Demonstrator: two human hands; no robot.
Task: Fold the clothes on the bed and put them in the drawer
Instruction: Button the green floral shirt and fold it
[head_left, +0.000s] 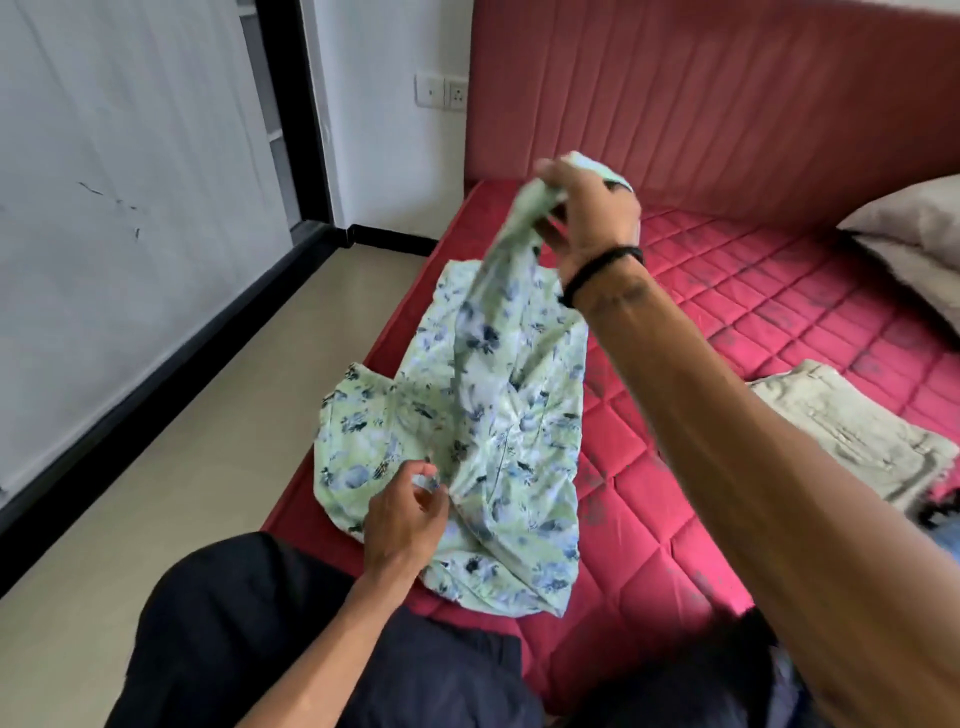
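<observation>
On the red quilted mattress (753, 332), which fills the right and centre of the view, a pale green garment (498, 415) with blue flowers lies near the left edge. A padded red headboard (701, 93) stands at the far end, and a grey pillow (914, 228) rests at the far right. Left of the bed runs a beige floor (171, 467), bounded by a white wall (130, 182) with a black skirting, and a double socket (441, 90) sits on the far wall beside the headboard. The right hand (587, 213), with a dark band (602, 270) at its wrist, is raised over the mattress and grips the far end of the garment in curled fingers, so that the cloth hangs from it in a narrow twisted strip down to the part spread on the bed. The left hand (402, 514) is at the near left of the garment and pinches a bit of cloth between thumb and fingers. The near part of the garment lies rumpled and creased, with a short sleeve sticking out to the left. A folded beige cloth (852, 431) lies to the right, well apart from the garment. The person's dark-clad legs (249, 634) show at the near edge.
</observation>
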